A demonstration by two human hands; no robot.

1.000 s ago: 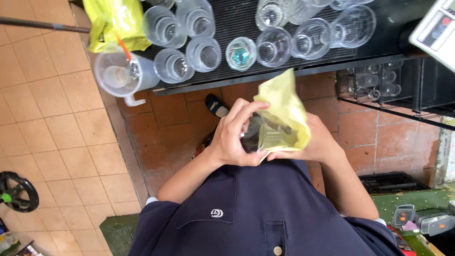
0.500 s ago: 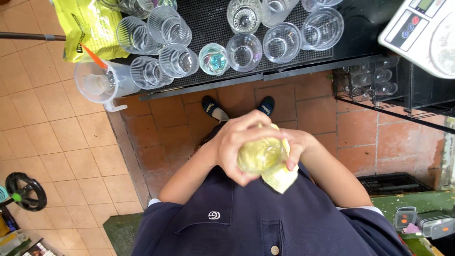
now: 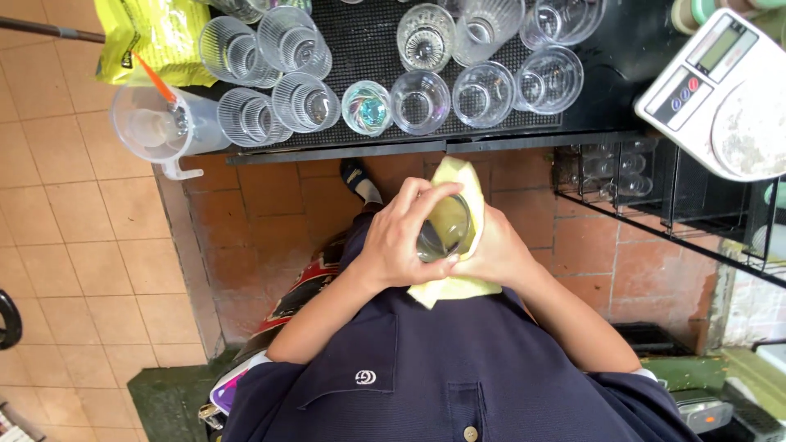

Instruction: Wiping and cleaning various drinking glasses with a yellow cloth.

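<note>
While I look straight down past my dark blue shirt (image 3: 458, 376), the widest thing ahead of me is a black ribbed mat (image 3: 368, 49) on a counter edge, crowded with clear drinking glasses (image 3: 422, 100) standing mouth up. At its left end sits a clear plastic jug (image 3: 155, 127) with an orange straw, and behind that a yellow-green packet (image 3: 151, 33). At the far right, a white kitchen scale (image 3: 725, 90) overhangs a dark wire rack. Below the counter lie reddish floor tiles (image 3: 262, 205).

Close in front of my chest, well short of the mat, both hands meet around one clear glass (image 3: 442, 233). My left hand (image 3: 401, 241) grips it from the left, fingers curled over the rim and clamped on its side. My right hand (image 3: 491, 254) comes in from the right, closed on a pale yellow cloth (image 3: 458, 184) that wraps the glass's far side and hangs beneath it. The glass seems to lie tilted, its mouth turned up towards me and its long axis running away from my body, though cloth and fingers hide most of it. Both hands touch it equally; neither is nearer. The cloth sits between my right fingers and the glass wall.
</note>
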